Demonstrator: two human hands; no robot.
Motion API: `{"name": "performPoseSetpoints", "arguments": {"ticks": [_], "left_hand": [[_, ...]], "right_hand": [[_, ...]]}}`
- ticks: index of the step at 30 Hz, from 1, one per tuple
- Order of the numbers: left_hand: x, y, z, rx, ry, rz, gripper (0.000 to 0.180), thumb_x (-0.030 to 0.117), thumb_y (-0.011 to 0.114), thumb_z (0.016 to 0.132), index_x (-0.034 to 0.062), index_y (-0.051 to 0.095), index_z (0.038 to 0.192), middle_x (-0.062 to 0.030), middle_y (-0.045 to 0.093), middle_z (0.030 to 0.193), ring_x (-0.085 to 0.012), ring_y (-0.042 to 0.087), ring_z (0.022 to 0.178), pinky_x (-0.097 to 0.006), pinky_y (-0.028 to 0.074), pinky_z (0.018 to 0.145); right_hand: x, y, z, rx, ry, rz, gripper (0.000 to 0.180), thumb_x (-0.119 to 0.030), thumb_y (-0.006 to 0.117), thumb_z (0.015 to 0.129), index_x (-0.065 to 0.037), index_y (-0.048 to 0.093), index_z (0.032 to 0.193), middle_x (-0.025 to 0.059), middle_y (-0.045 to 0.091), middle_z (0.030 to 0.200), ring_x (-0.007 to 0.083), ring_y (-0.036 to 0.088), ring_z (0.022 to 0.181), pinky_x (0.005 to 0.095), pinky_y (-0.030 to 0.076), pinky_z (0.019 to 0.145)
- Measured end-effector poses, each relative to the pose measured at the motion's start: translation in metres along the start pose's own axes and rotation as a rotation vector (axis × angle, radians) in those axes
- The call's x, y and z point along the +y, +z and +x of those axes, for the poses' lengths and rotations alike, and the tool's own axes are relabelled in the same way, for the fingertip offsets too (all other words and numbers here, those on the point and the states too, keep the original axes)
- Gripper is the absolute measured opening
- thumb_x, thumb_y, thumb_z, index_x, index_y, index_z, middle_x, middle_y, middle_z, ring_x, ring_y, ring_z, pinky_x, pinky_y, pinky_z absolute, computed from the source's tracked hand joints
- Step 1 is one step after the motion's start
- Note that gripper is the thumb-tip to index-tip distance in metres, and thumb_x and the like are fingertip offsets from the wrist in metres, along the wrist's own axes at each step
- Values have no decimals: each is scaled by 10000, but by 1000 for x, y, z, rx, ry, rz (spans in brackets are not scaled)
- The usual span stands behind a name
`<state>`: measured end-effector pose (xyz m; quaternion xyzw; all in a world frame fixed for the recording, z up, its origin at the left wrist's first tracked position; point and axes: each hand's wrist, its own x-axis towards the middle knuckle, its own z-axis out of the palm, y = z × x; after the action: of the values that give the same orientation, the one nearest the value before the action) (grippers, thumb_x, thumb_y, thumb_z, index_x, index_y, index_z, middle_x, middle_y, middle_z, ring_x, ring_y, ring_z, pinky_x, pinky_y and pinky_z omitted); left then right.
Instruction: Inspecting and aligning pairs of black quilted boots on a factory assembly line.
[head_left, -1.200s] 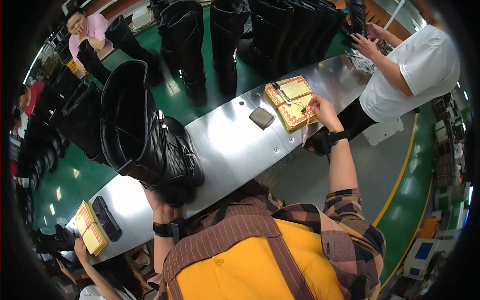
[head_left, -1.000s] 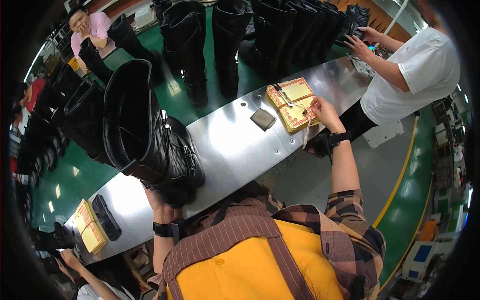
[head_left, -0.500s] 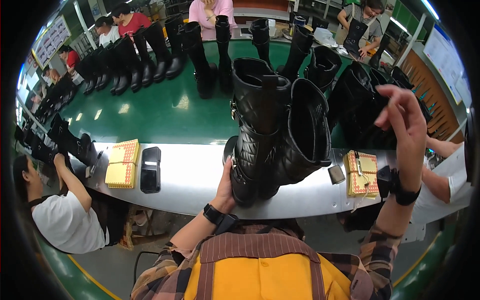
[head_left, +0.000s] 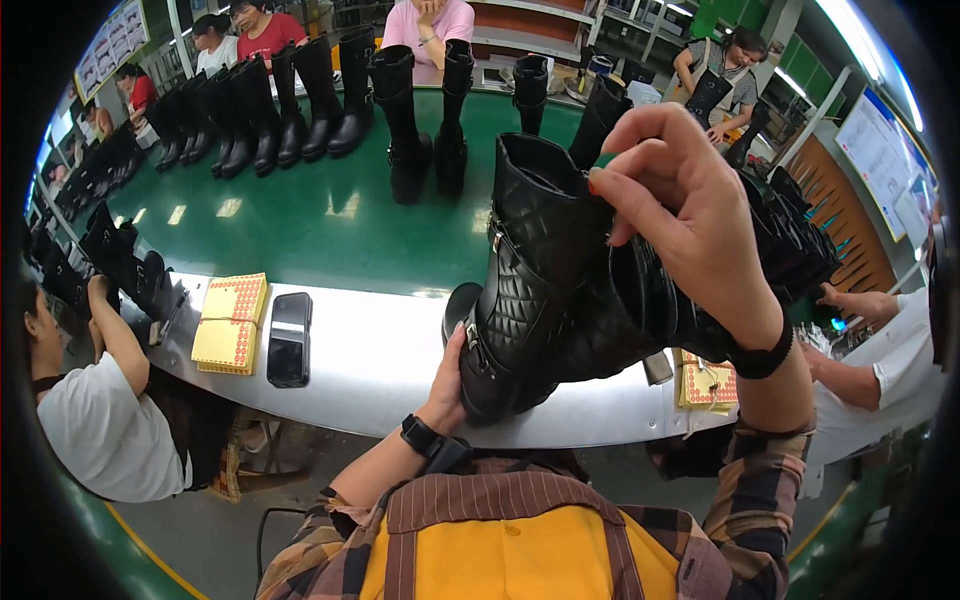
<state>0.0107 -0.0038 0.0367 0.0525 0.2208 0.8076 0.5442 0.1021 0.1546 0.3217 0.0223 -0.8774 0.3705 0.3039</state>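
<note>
Worker at the steel bench edge, plaid sleeves, yellow apron. One tall black leather boot with a quilted ankle panel and side buckles is held up just above the bench, slightly tilted, its opening toward the top. A second black boot lies pressed against its right side, so two boots are in hand as a pair.

Left hand, watch on the wrist, cups the heel and sole of the quilted boot from below, fingers wrapped on it. Right hand, dark band on the wrist, is up at the shaft tops: fingers curled, thumb and fingertips pinching at the rim of the second boot's shaft.

On the bench, left of the boots: one yellow pad of dotted sticker sheets, and one black phone lying flat just beside it. A second yellow sticker pad shows under the right forearm.

Behind the bench, a green belt carries a row of upright black boots, too many and too overlapped at the left end to count. Two seated co-workers flank the bench, and several more people sit beyond the belt.
</note>
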Motion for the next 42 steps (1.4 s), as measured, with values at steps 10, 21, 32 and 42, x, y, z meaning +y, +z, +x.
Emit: {"name": "performPoseSetpoints", "arguments": {"ticks": [10,21,32,42], "left_hand": [[49,-18,10,682,814,1521,813,197,727,844,1,251,1474,-152,503,1138,-241,508,892,-375,471,819],[-3,30,-39,203,913,1490,1253,429,906,561,-29,184,1477,-290,232,1482,-468,223,1394,-481,191,1160],[21,46,-24,443,989,957,417,129,808,782,-5,608,1123,-126,702,989,-204,682,888,-308,523,786],[63,16,-64,628,1281,1038,304,-44,757,772,-65,646,1054,-105,719,974,-150,665,876,-273,509,787]], "right_hand": [[8,-20,-73,-293,-191,-367,495,-249,894,557,-44,646,933,71,630,987,291,561,1039,376,476,855],[12,26,-70,-153,-371,-335,399,-157,897,511,-8,617,753,64,588,775,262,543,806,340,454,638],[16,54,-46,212,-366,-24,346,-229,746,843,-19,604,1078,120,597,1065,220,582,959,305,478,787],[100,69,166,-57,-181,-323,548,-499,656,866,-124,576,1258,174,667,1111,306,640,1045,386,490,902]]}}
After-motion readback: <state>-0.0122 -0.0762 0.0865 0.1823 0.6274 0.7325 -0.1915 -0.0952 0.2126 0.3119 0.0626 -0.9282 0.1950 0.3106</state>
